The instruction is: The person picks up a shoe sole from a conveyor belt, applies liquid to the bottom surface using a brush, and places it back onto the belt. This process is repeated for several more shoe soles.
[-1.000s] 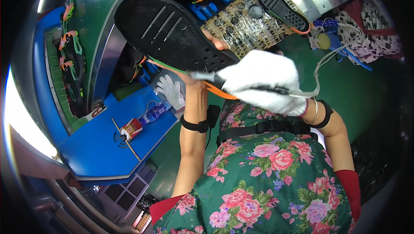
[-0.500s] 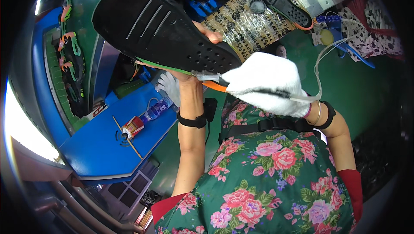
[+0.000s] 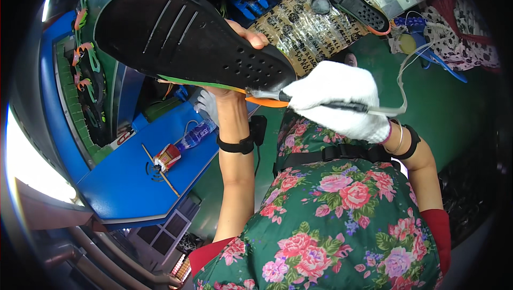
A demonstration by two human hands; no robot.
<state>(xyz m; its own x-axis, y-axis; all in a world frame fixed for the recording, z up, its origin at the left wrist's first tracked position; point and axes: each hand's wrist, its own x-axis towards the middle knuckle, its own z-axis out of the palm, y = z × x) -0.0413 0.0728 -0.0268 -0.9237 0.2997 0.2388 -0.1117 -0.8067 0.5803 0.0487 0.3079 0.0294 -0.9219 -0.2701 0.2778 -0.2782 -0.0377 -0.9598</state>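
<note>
A large black shoe sole [image 3: 176, 39], with grooves, round holes and a green-to-orange rim, is gripped in my bare left hand [image 3: 249, 34]. Most of that hand is hidden behind it; the thumb shows over the upper edge. My right hand [image 3: 336, 92], in a white glove, is closed round a thin tool with a black handle [image 3: 342, 107]. This tool resembles a brush, its pale flat tip [image 3: 262, 94] lying along the sole's lower rim near the narrow end. From its rear runs a pale tube [image 3: 402, 84].
A second sole [image 3: 355, 4] and a small round dish [image 3: 320, 5] rest on a tape-covered cardboard surface [image 3: 291, 33]. To the left, a blue table [image 3: 123, 191] bears a plastic bottle [image 3: 197, 136], a red-and-white packet [image 3: 168, 156] and a stick. Coloured soles [image 3: 88, 84] line a green conveyor.
The sole has shifted a little to the left in my left hand. Along its rim, the tool's tip has slid toward the narrow end.
</note>
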